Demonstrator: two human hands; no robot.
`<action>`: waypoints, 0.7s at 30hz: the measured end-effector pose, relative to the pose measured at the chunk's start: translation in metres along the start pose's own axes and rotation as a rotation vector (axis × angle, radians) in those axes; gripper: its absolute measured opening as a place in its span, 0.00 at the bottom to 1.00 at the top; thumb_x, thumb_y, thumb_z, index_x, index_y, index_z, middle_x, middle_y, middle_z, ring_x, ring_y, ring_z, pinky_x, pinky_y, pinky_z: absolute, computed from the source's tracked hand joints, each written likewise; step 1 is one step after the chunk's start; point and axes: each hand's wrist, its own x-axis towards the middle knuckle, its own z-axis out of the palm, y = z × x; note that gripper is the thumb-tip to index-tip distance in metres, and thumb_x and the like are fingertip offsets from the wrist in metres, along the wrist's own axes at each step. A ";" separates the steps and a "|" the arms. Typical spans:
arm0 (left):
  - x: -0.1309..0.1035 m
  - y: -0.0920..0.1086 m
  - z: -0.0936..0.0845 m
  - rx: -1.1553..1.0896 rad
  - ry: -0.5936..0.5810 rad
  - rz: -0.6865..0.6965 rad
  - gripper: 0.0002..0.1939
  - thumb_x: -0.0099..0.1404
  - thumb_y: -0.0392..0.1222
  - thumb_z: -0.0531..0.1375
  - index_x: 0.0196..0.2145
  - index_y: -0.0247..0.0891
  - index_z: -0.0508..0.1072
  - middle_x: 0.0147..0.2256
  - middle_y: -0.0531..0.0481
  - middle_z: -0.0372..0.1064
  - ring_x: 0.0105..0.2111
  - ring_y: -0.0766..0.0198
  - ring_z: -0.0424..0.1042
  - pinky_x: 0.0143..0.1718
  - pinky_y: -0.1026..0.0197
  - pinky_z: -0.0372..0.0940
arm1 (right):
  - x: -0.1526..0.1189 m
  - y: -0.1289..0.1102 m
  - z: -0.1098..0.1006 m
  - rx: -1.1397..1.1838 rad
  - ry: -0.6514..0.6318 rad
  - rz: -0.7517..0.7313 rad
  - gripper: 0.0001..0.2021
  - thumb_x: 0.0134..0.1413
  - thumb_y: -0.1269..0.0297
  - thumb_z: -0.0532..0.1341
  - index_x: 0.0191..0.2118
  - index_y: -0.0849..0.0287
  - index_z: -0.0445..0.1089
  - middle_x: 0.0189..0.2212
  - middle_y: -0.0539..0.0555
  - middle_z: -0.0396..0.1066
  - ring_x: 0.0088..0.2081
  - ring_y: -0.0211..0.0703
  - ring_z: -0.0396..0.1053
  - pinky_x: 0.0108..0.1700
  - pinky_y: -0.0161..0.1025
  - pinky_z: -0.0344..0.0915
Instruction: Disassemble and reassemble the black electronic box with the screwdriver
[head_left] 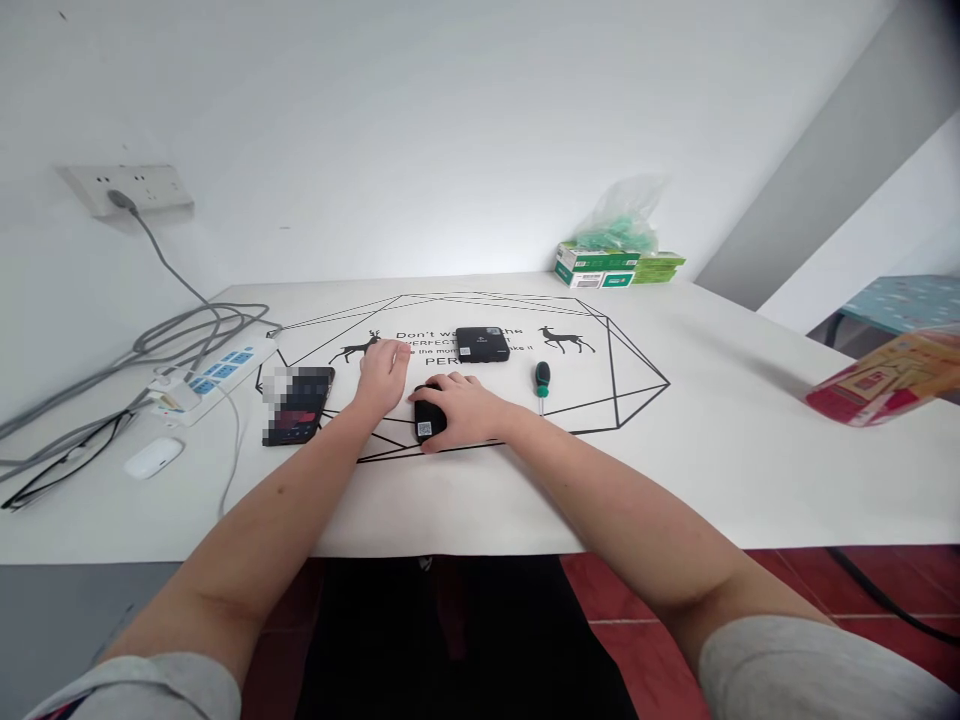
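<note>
My right hand (472,408) is closed around a small black rounded device (425,412) with a white QR label, low on the printed mat. Its thumb lies along the near side and the fingers curl over the far side. To the left of the device, my left hand (385,376) rests on its edge with fingers stretched out, apart from it and holding nothing. A flat black box (482,345) lies just beyond my hands. To the right lies a screwdriver (542,382) with a black and green handle.
A phone (298,405) lies left of my left forearm. Further left are a power strip (217,380) with coiled grey cables, a white earbud case (154,458) and glasses (71,458). Green boxes (596,262) stand against the wall. A pink and orange package (885,380) sits at right.
</note>
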 end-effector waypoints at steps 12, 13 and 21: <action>-0.014 0.011 -0.002 -0.657 -0.584 0.121 0.55 0.70 0.80 0.60 0.79 0.40 0.56 0.76 0.34 0.60 0.75 0.40 0.63 0.71 0.44 0.65 | 0.015 0.039 0.000 1.097 0.412 0.045 0.47 0.46 0.56 0.73 0.72 0.45 0.55 0.74 0.61 0.56 0.70 0.56 0.66 0.69 0.56 0.72; -0.015 0.011 -0.003 -0.636 -0.604 0.169 0.60 0.64 0.78 0.67 0.80 0.40 0.54 0.76 0.34 0.59 0.75 0.37 0.61 0.73 0.43 0.63 | 0.015 0.041 0.001 1.169 0.392 0.040 0.47 0.45 0.57 0.73 0.70 0.44 0.55 0.73 0.60 0.56 0.69 0.55 0.68 0.66 0.55 0.75; -0.011 -0.003 -0.002 -0.300 -0.618 0.230 0.66 0.55 0.64 0.76 0.81 0.42 0.53 0.74 0.33 0.56 0.75 0.29 0.57 0.76 0.31 0.54 | 0.004 0.082 -0.038 0.700 0.471 0.315 0.24 0.71 0.36 0.56 0.52 0.52 0.69 0.61 0.62 0.75 0.64 0.58 0.73 0.63 0.56 0.74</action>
